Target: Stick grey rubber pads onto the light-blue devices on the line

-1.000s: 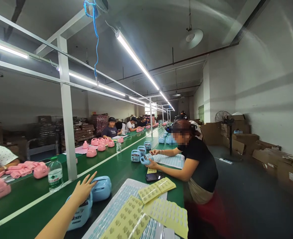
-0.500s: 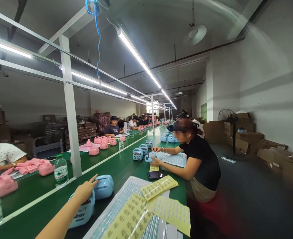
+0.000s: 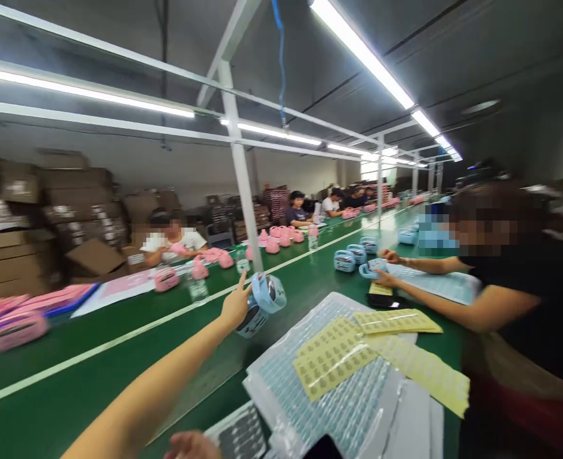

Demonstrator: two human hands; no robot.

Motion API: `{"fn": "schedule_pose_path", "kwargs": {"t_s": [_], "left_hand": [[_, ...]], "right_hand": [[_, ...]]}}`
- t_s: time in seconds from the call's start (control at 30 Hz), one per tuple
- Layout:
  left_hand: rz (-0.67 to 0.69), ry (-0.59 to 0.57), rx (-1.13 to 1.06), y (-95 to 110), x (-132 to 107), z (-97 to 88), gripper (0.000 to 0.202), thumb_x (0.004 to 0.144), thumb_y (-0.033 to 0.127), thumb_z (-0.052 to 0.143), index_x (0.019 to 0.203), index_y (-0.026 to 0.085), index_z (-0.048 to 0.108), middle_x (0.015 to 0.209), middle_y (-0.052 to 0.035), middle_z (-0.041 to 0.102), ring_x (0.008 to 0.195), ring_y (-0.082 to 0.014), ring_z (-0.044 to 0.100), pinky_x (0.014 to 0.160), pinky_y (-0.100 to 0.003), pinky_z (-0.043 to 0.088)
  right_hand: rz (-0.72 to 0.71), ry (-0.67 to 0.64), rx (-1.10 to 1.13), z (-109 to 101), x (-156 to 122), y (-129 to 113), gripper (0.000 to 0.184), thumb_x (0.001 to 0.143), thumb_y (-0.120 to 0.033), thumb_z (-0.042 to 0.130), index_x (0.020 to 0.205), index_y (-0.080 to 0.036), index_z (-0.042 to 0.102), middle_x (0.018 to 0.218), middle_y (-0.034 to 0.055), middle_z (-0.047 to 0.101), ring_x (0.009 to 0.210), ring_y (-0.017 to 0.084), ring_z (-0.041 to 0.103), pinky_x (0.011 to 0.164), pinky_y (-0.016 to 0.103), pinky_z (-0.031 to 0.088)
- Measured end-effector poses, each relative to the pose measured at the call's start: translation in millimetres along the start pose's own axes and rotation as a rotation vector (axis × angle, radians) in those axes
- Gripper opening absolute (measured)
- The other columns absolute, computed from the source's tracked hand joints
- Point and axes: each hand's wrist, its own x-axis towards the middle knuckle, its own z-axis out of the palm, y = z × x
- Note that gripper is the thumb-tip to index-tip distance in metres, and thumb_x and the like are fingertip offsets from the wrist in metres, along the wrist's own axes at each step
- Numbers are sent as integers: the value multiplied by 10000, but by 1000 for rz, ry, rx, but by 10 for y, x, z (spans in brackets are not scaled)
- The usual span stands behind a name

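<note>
My left hand [image 3: 236, 307] reaches out over the green table and grips a light blue plastic case with a handle [image 3: 270, 293], which is tilted. Its index finger points up along the case. A second light blue case [image 3: 251, 320] stands just below and behind the held one, partly covered by it and by the hand. At the bottom edge, my right hand [image 3: 192, 445] shows only in part and blurred, beside a grey-and-white sheet with dark shapes [image 3: 243, 433]. Its fingers are too unclear to read.
Clear-wrapped blue sticker sheets [image 3: 324, 382] lie in front of me, with yellow sticker sheets [image 3: 333, 360] on top. At right, a co-worker [image 3: 515, 299] handles a blue case [image 3: 372, 268]. Pink cases [image 3: 166, 278] and bottles [image 3: 198, 288] stand across the white line. A white post [image 3: 243, 178] rises there.
The view has swung left. My left hand has gone from touching a blue case on the table to gripping a tilted one. My right hand has appeared at the bottom edge.
</note>
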Motion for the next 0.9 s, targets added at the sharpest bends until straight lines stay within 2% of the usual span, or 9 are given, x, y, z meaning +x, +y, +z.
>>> {"fn": "schedule_pose_path", "kwargs": {"t_s": [0.07,0.17,0.27,0.4,0.5,0.6,0.73,0.83,0.9], "left_hand": [[25,-13,-16,-296,-276,-243,783,779,1,381,1446,391,260,1581,-57,102,850,-219,669,661,-337,530],[18,-46,30,-756,-823,-687,708,817,59,406,1425,410,307,1576,-43,139,873,-230,673,698,-346,534],[-33,-133,103,-1139,-1487,-1142,601,838,117,439,1369,397,421,1575,-56,135,877,-245,672,741,-372,531],[-122,-255,171,-1399,-2446,-1517,556,827,71,402,1286,352,545,1585,-22,71,921,-267,645,811,-437,505],[-165,-377,140,-1401,-3146,-1573,569,827,39,377,1217,389,598,1584,16,61,912,-259,631,843,-500,481],[-40,-469,71,-1300,-3764,-1507,565,853,63,422,1190,490,577,1560,49,177,1049,-302,592,950,-617,387],[323,-313,9,-1164,-4290,-1394,610,832,93,520,1218,564,492,1470,110,380,1290,-311,432,1057,-734,47],[487,-212,-47,-1161,-4486,-1324,526,836,160,546,1212,525,516,1433,84,442,1288,-268,445,1108,-658,128],[476,-211,-109,-1202,-4629,-1246,380,845,256,557,1151,480,586,1387,64,506,1243,-235,494,1123,-559,244]], "right_hand": [[103,-40,34,61,-17,209,219,879,-338,590,936,-126,593,780,-4,613,611,94,573,578,248,495],[128,-56,100,9,-60,334,381,665,-338,778,941,-143,604,830,19,661,670,111,618,631,240,459],[123,-67,134,-73,-126,298,493,535,-393,834,926,-168,636,842,42,692,729,163,646,690,286,456],[118,-92,160,-123,-234,199,401,624,-364,799,966,-206,661,907,51,712,822,185,658,780,319,459],[127,-102,167,-170,-268,192,332,689,-340,755,986,-214,675,941,61,712,874,189,658,823,324,467],[145,-104,152,-225,-258,230,342,685,-300,754,1004,-202,679,953,78,710,890,201,661,845,341,478],[132,-78,116,-247,-258,252,358,678,-299,767,1008,-192,683,951,84,709,901,198,659,857,341,477],[122,-63,93,-215,-287,234,388,656,-312,789,1006,-183,684,940,89,710,887,196,658,844,341,478],[108,-51,81,-183,-310,219,407,640,-315,803,1006,-184,681,938,85,707,877,191,657,840,341,477]]}}
